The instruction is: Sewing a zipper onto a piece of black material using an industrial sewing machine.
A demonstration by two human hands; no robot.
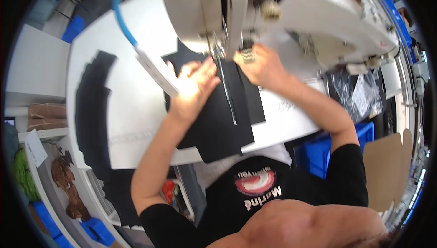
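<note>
Black fabric pieces [214, 132] lie flat on the white sewing table, passing beneath the needle area of a sewing machine [218, 50]. A thin, shiny silver strip [229, 97] runs lengthwise over the fabric from the presser foot toward me. My left hand [193, 84] lies on the fabric left of the foot, fingers stretched forward and somewhat apart. Just right of the foot is my right hand [261, 68], its fingers curled at the fabric's edge beside a ridged dark part; what they grip is hidden.
A white bar [157, 72] on a blue hose [122, 18] slants over my left wrist. A long stack of black pieces [93, 97] lies along the table's left side. Plastic-wrapped items [359, 93], a blue crate [314, 157] and cardboard [387, 170] stand at the right.
</note>
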